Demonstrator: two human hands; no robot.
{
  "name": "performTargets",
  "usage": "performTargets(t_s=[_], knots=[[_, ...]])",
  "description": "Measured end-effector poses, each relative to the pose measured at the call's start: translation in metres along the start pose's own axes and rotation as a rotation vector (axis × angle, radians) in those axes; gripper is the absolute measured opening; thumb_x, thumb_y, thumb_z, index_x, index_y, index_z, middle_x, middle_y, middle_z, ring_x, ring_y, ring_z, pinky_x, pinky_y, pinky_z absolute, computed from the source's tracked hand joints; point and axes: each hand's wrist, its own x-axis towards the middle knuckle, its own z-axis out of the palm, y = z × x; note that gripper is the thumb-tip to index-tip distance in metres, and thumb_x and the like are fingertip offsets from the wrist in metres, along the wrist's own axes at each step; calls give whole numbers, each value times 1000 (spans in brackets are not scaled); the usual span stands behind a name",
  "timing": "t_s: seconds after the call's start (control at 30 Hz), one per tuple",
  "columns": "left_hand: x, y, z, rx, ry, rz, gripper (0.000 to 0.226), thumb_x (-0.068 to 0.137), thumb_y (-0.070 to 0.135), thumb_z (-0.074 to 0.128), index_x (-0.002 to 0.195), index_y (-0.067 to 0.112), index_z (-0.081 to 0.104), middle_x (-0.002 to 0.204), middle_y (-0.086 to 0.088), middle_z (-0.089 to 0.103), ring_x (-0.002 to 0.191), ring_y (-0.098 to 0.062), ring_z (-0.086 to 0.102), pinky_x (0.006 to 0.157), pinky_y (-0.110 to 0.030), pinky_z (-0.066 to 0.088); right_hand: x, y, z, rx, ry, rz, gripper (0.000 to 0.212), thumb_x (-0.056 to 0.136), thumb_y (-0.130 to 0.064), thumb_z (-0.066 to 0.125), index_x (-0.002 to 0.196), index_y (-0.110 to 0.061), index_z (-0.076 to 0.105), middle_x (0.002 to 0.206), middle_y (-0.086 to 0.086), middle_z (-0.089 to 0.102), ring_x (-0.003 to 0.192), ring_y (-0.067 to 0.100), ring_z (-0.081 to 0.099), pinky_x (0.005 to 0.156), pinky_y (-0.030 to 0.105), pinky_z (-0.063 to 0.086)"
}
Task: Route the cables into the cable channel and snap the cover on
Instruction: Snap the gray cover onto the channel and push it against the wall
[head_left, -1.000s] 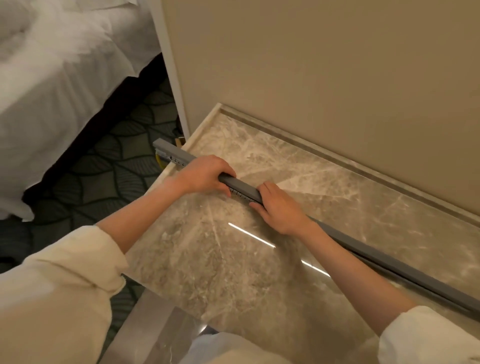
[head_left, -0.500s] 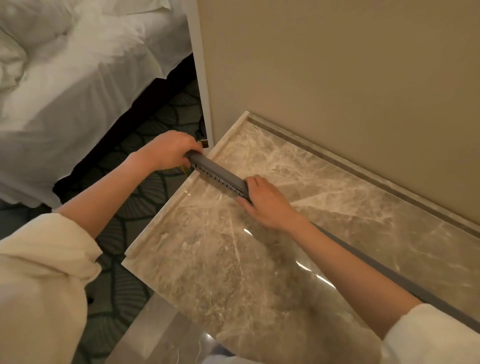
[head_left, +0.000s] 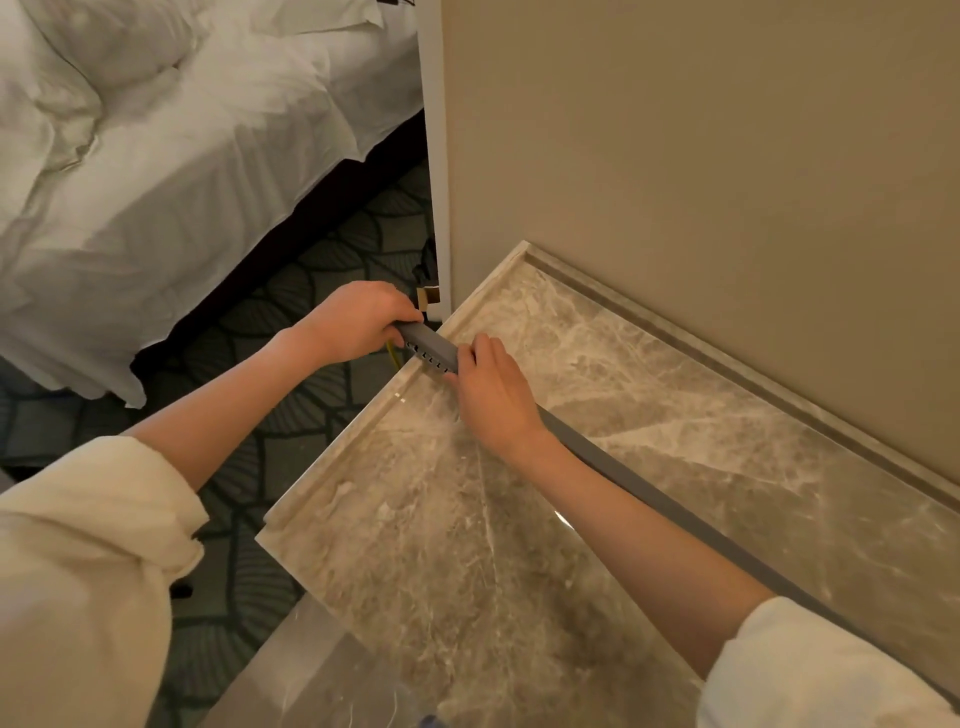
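A long grey cable channel (head_left: 649, 488) with its cover on top lies slantwise across the marble counter (head_left: 415, 545), its left end sticking out past the counter's left edge. My left hand (head_left: 358, 322) is closed around that overhanging end. My right hand (head_left: 493, 395) presses down on the channel just inside the counter edge, fingers curled over the cover. Between the hands a short slotted stretch of channel (head_left: 428, 351) shows. A thin yellow cable (head_left: 393, 353) hangs down below the left end.
A beige wall (head_left: 675, 182) rises behind the counter. To the left lies a bed with white sheets (head_left: 156, 156), with dark patterned carpet (head_left: 311, 280) between bed and counter. A lower glossy surface (head_left: 311, 675) sits below the counter's near edge.
My left hand has slid from the channel's middle out to its overhanging end. My right hand has followed leftward along the cover to the counter's edge. The view has shifted left.
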Motion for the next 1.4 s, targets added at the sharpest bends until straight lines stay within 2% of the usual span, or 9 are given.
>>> performTargets(t_s=[0.23,0.4,0.53,0.6,0.67,0.8,1.0,1.13,1.4], knots=[[-11,0,10,6,116,37,23,85,9,59,107,14,66,101,-3,70,99,-22,62,85,-42,50,-7,-8,3,-161,116,-4,28,96,-21,44,112,-1,56,97,9,57,87,22,53,74,31,47],[-18,0,20,-18,203,71,30,86,6,59,114,11,63,108,-7,69,100,-25,63,80,-45,54,-8,-10,8,-303,153,-10,25,95,-22,47,111,-4,56,94,5,57,82,18,53,71,27,46],[-18,-3,23,-12,227,100,33,85,3,60,117,10,62,112,-9,68,105,-27,63,84,-46,54,0,-16,7,-155,-18,42,27,89,-19,48,111,-4,48,101,10,55,88,24,53,73,32,44],[-19,-4,25,-8,240,111,35,84,1,60,118,10,62,113,-9,68,105,-26,63,83,-45,54,13,-22,6,-70,-97,105,32,89,-22,51,114,-4,44,103,11,58,87,25,59,66,31,43],[-19,-4,25,-12,252,123,37,83,-1,60,118,9,62,114,-9,68,105,-27,63,83,-44,55,29,-26,4,-10,-151,163,26,90,-19,52,112,-4,46,100,11,62,82,25,64,58,30,39],[-18,-5,26,-10,270,142,40,83,-3,60,120,10,60,115,-10,68,106,-27,63,83,-44,55,46,-28,3,30,-201,188,17,88,-9,57,103,-4,50,92,10,68,78,27,67,58,30,39],[-17,-9,25,2,247,179,37,86,0,58,122,8,59,117,-9,67,107,-26,62,82,-45,55,43,-29,11,-93,-154,123,13,91,-4,51,103,-3,47,91,13,65,75,26,67,53,29,38],[-16,-15,23,83,194,232,38,89,8,55,127,6,53,122,-13,62,114,-27,58,93,-41,51,43,-28,13,-82,-147,124,16,91,-4,51,105,-3,45,92,14,64,74,26,66,52,30,38],[20,-19,7,189,-115,215,24,75,17,60,97,13,53,87,-4,61,82,-22,56,73,-42,52,43,-26,14,-67,-139,127,20,89,-5,55,106,-3,43,94,14,63,74,26,66,52,30,38]])
